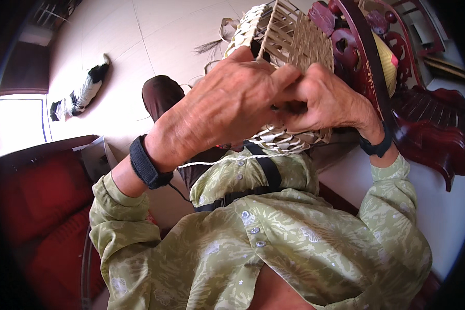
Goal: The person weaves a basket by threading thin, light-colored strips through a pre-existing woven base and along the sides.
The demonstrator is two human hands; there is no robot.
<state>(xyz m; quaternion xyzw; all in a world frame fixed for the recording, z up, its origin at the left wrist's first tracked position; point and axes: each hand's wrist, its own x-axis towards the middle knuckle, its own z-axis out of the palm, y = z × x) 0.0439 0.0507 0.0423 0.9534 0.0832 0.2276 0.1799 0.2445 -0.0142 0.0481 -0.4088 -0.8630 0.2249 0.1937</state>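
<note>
Tan basket [302, 44] behind left hand [237, 90] and right hand [325, 98], fingers curled, grip closure and contents hidden.

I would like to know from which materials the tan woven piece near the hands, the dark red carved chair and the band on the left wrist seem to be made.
Woven piece: probably dried plant fibre, perhaps paper cord; matt, uneven strands.
Carved chair: likely varnished wood; glossy highlights, scrollwork, pale worn patches.
Band: apparently black fabric; soft, dull surface.
</note>
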